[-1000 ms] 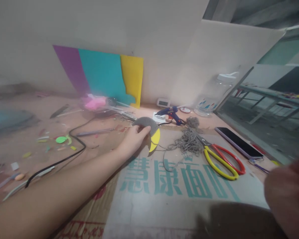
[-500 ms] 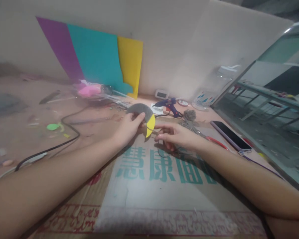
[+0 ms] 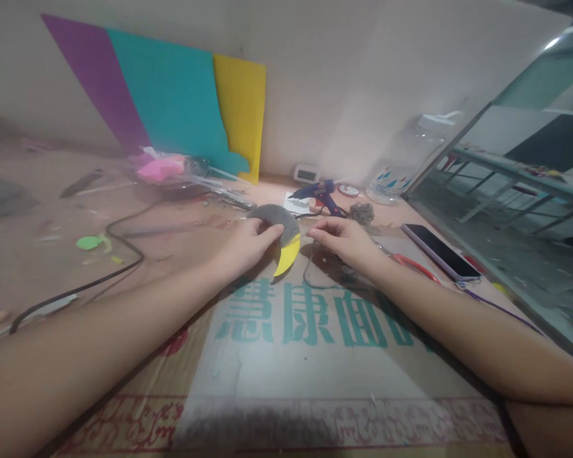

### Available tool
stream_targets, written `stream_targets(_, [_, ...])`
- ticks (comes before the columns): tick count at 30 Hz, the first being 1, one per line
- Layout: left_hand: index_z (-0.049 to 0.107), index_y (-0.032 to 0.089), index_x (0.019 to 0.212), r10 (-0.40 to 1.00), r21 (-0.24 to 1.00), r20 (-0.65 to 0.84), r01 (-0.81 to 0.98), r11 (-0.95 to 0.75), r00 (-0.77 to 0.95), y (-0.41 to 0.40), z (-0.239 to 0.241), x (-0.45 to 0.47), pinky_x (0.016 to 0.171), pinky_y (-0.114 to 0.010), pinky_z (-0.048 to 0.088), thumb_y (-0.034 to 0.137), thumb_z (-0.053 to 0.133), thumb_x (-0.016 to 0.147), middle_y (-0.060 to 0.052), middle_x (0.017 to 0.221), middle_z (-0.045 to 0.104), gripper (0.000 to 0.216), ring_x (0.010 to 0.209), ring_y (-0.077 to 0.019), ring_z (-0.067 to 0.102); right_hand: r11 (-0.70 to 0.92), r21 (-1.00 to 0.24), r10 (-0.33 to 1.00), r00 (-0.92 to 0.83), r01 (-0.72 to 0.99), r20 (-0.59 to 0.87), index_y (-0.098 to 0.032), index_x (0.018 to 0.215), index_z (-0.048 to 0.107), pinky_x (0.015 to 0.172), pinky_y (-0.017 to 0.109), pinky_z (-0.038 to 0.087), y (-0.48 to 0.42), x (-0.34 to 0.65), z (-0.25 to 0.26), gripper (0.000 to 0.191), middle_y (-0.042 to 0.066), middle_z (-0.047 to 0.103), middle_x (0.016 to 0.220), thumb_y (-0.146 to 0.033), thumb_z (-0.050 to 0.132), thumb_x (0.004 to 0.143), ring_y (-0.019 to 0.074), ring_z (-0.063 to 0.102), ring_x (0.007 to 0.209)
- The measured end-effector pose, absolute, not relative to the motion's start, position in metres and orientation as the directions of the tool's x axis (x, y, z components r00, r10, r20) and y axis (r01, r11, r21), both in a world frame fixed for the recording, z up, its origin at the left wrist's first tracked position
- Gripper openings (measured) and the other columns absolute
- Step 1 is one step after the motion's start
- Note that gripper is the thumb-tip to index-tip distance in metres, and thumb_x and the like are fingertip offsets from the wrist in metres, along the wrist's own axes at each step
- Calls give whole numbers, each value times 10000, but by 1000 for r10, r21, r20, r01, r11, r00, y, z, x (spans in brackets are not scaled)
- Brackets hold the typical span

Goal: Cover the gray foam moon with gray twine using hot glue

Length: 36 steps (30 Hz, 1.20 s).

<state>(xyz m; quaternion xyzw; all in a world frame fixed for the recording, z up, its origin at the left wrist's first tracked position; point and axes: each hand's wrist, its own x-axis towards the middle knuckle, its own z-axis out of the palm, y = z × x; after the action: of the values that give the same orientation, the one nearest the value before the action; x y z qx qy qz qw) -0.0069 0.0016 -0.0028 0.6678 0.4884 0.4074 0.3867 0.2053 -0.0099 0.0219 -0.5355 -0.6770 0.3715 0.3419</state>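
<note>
My left hand [image 3: 260,240] is closed on a yellow crescent [image 3: 287,256], thumb in front. Grey yarn covers the crescent's upper part in close turns, while its lower tip shows bare yellow. Just to the right, my right hand [image 3: 340,238] pinches the grey yarn [image 3: 307,270] between thumb and fingertips. A short length runs from the pinch to the crescent, and a loose loop hangs below onto the cardboard. Behind the right hand sits a tangled clump of the same yarn [image 3: 361,214]. Part of the crescent is hidden by the left fingers.
Printed cardboard [image 3: 277,375] lies under my arms. A blue glue gun [image 3: 322,194], a small white clock [image 3: 307,173] and a clear bottle [image 3: 391,168] stand behind. Red-handled scissors [image 3: 415,266] and a phone [image 3: 440,252] lie right. Coloured sheets [image 3: 167,89] lean on the wall; a black cable [image 3: 124,270] crosses left.
My right hand has risen slightly and its fingers have drawn together on the yarn. The crescent has tilted, its yellow tip lower and more of it showing. The view has shifted slightly.
</note>
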Motion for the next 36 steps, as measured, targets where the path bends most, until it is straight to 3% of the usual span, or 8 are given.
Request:
stream_targets(5, [613, 161, 703, 978, 918, 119, 355, -175, 173, -5, 5, -5, 513, -233, 386, 422, 557, 833, -12, 606, 606, 297, 576, -149, 551, 158, -873, 977, -199, 461, 72, -182, 858, 627, 412, 219, 432, -11, 205, 20, 247, -24, 611, 560, -427, 638, 830, 124, 572, 452])
stream_targets(13, [581, 165, 710, 976, 940, 20, 328, -93, 218, -10, 8, -4, 377, -223, 282, 423, 558, 831, 21, 562, 555, 286, 382, -93, 428, 218, -857, 967, -220, 467, 126, -169, 835, 626, 421, 214, 416, -9, 205, 17, 276, -24, 599, 562, -445, 633, 825, 113, 548, 461])
stream_targets(19, [579, 159, 671, 962, 949, 106, 263, -174, 253, -7, 8, -3, 484, -213, 382, 404, 573, 806, 10, 575, 570, 280, 506, -110, 513, 235, -844, 961, -244, 482, 129, -158, 818, 631, 431, 217, 376, -10, 205, 18, 304, -34, 553, 538, -462, 626, 820, 97, 492, 444])
stream_targets(27, [598, 152, 655, 953, 968, 89, 199, -151, 291, -5, 5, -3, 547, -240, 438, 467, 616, 748, -15, 578, 599, 329, 563, -139, 555, 184, -932, 949, -302, 312, 87, -140, 927, 663, 411, 210, 276, -10, 204, 20, 442, -66, 451, 513, -557, 637, 786, 78, 392, 441])
stream_targets(33, [593, 159, 690, 940, 961, 83, 224, -164, 330, -3, 0, -3, 547, -240, 413, 458, 615, 757, 7, 590, 579, 308, 562, -132, 529, 182, -912, 937, -347, 368, 47, -155, 742, 623, 411, 219, 273, -14, 204, 21, 475, -64, 423, 489, -630, 634, 770, 75, 384, 428])
stream_targets(36, [582, 160, 719, 927, 961, 96, 210, -181, 362, -2, -2, -2, 542, -240, 402, 498, 597, 778, 7, 616, 574, 343, 574, -134, 527, 155, -919, 942, -334, 362, 28, -161, 741, 616, 396, 218, 269, -14, 204, 19, 464, -71, 422, 479, -623, 667, 739, 75, 372, 411])
